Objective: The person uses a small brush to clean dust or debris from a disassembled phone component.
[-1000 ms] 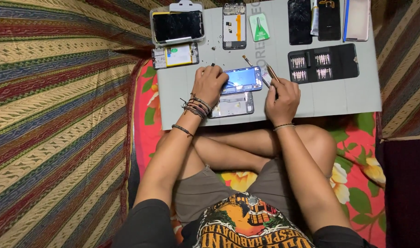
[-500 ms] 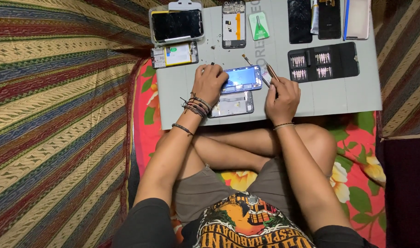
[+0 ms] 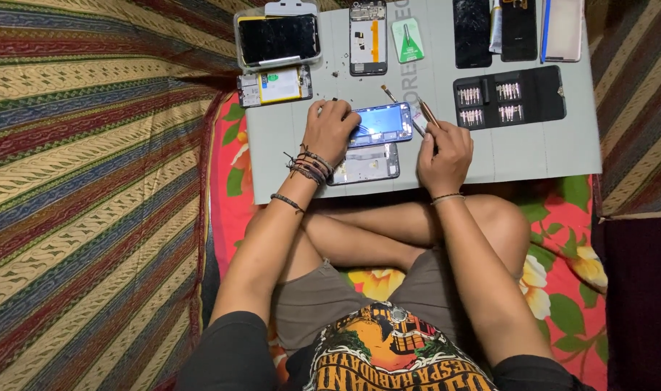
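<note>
While the person is sitting cross-legged, both forearms are reaching forward over the knees onto the grey mat (image 3: 533, 148). The left hand (image 3: 330, 130) is lying palm down, its grip pressing on the left end of the blue opened phone (image 3: 382, 124). The right hand (image 3: 443, 152) is clenching a thin tool (image 3: 426, 114), its tip angling just beside the phone's right end. Another phone frame (image 3: 366, 164) is lying just below, between the wrists.
</note>
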